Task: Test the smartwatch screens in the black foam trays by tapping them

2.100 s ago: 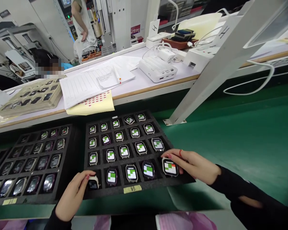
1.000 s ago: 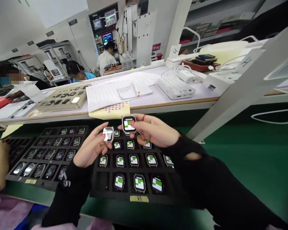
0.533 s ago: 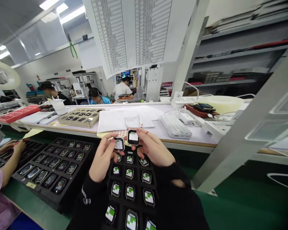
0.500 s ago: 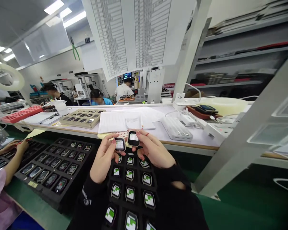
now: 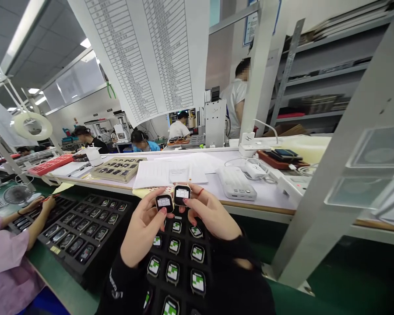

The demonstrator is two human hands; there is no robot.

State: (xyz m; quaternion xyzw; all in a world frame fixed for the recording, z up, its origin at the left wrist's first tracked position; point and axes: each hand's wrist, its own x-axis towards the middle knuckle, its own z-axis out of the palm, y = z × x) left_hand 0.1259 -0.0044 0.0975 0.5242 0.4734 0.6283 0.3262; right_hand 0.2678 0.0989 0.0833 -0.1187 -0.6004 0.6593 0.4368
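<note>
My left hand [image 5: 143, 229] pinches a small watch body [image 5: 164, 202] with a lit white screen, held up in front of me. My right hand [image 5: 210, 213] grips a second watch body [image 5: 182, 193] right beside it, screens facing me and nearly touching. Both hands hover above a black foam tray [image 5: 183, 249] whose pockets hold several watch bodies with green-and-white screens. My dark sleeves cover the tray's near rows.
A second black tray [image 5: 75, 236] of dark-screened watches lies to the left, where a co-worker's hands [image 5: 42, 203] in pink sleeves work. Beyond are a white bench with papers [image 5: 170, 170], a beige tray [image 5: 118, 168], a white power strip [image 5: 236, 183], and a slanted metal post [image 5: 335, 166] on the right.
I lifted one watch in each hand from the tray's front row, raised them, and brought them side by side. My view has tilted upward; the screens now show white.
</note>
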